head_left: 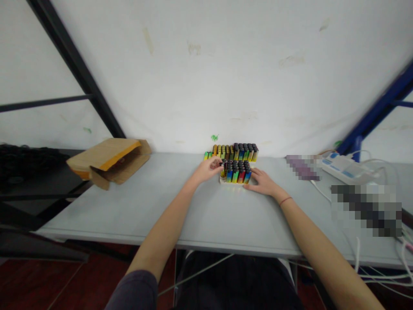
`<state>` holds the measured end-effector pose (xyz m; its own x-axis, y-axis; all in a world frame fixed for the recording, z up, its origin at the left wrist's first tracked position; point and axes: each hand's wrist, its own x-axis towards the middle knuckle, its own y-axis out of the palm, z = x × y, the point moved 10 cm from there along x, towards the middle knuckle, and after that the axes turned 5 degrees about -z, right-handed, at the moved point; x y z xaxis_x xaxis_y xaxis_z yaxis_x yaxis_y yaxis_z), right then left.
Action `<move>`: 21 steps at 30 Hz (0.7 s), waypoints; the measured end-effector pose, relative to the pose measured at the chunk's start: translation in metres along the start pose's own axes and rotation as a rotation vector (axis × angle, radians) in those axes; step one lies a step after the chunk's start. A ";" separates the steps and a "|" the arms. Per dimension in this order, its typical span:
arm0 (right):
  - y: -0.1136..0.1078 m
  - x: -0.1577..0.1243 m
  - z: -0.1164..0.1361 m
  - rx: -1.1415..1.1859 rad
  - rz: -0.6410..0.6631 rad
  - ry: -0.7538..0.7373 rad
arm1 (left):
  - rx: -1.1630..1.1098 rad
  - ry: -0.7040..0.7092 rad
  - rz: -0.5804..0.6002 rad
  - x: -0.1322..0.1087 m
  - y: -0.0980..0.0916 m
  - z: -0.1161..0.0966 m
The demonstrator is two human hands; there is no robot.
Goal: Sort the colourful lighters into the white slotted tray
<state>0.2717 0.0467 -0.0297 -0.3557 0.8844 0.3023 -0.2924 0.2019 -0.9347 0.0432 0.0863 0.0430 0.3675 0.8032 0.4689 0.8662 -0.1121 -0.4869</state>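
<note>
A white tray (237,184) stands on the table with rows of upright lighters (239,173) in several colours, their tops black. At its left end, my left hand (209,168) has thumb and fingers pinched on a lighter (222,170), which the fingers partly hide. My right hand (263,182) rests at the tray's right end, thumb along the front corner and fingers behind, holding the tray's side. Behind this tray stands a second group of lighters (245,152), with yellow ones (222,151) to its left and green ones (208,155) at the far left.
An opened brown cardboard box (106,159) lies on the grey table (138,215) to the left. At the right are a power strip (343,168) with white cables (357,254) and blurred-out items. A white wall (206,86) rises behind the table.
</note>
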 end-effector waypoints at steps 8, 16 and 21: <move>0.002 0.000 -0.001 0.008 0.010 0.007 | 0.074 0.003 0.020 0.001 0.004 0.008; 0.005 0.000 -0.006 -0.004 0.023 0.029 | 0.654 -0.306 -0.170 -0.009 -0.042 0.070; 0.006 -0.001 -0.008 0.003 0.018 0.029 | 0.752 -0.325 0.031 -0.011 -0.020 0.070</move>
<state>0.2774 0.0501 -0.0367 -0.3349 0.8998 0.2794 -0.2889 0.1842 -0.9395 -0.0018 0.1212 -0.0040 0.1715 0.9486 0.2661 0.3565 0.1920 -0.9143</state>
